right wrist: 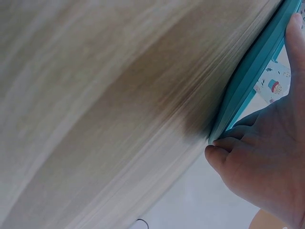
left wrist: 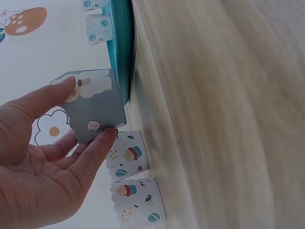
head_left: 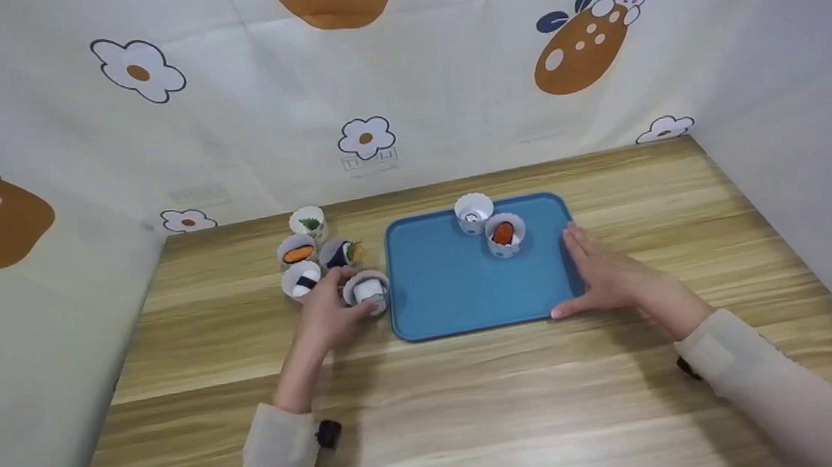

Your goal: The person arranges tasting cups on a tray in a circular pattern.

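My left hand point(head_left: 329, 312) pinches a grey-blue paper cupcake cup point(left wrist: 97, 107) between thumb and fingers, just left of the blue tray point(head_left: 452, 298). A whitish piece point(head_left: 369, 291) sits in that cup. In the left wrist view the cup is held above the tabletop. My right hand point(head_left: 608, 273) rests against the tray's right end, fingers straight along the side and thumb at the front edge. On the tray, toward the back, stand a cup with an orange-red piece point(head_left: 503, 234) and a cup with a small white piece point(head_left: 472, 216).
Left of the tray several paper cups cluster: one with green leaves point(head_left: 309, 223), one with an orange-topped piece point(head_left: 299, 253), one with a black-banded white piece point(head_left: 306, 282) and a dark one point(head_left: 341, 254). A patterned curtain point(head_left: 263, 126) hangs behind the wooden table point(head_left: 491, 400).
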Motion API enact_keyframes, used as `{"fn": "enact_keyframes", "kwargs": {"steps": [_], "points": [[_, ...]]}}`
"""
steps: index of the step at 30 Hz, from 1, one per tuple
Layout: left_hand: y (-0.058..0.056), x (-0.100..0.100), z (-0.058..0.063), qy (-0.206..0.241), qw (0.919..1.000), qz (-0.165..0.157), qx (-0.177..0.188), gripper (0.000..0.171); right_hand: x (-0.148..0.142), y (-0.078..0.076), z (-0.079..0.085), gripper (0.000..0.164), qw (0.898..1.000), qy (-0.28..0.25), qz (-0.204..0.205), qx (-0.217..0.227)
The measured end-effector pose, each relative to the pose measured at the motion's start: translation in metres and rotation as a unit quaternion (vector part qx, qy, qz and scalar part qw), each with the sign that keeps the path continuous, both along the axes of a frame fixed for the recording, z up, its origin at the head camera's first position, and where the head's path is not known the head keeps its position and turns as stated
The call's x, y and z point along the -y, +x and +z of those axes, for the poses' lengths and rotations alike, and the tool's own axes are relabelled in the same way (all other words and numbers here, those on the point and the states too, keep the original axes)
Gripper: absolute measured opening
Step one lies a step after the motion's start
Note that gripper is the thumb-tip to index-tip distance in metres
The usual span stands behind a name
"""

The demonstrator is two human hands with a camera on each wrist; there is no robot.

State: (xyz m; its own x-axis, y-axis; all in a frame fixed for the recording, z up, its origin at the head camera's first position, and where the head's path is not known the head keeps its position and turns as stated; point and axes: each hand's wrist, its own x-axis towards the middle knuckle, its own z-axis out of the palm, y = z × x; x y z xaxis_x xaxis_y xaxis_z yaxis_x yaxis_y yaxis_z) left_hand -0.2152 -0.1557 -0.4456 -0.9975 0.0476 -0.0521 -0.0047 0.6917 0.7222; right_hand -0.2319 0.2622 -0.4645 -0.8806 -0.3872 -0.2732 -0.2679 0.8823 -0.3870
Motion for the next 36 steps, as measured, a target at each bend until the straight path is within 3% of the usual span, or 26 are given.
{"fn": "enact_keyframes", "kwargs": {"steps": [10, 29, 36], "points": [[-0.003, -0.007, 0.001, -0.011, 0.9997, -0.010, -0.017, 0.050, -0.001, 0.000, -0.001, 0.140, 1.000, 0.004, -0.001, 0.001], [-0.007, -0.027, 0.006, 0.007, 0.9997, -0.018, 0.014, 0.053, 0.000, -0.001, 0.000, 0.140, 1.000, 0.004, 0.007, -0.008], [-0.008, -0.037, 0.007, 0.007, 0.9997, -0.025, -0.001, 0.052, -0.001, 0.000, 0.000, 0.141, 1.000, 0.008, 0.005, -0.007]]}}
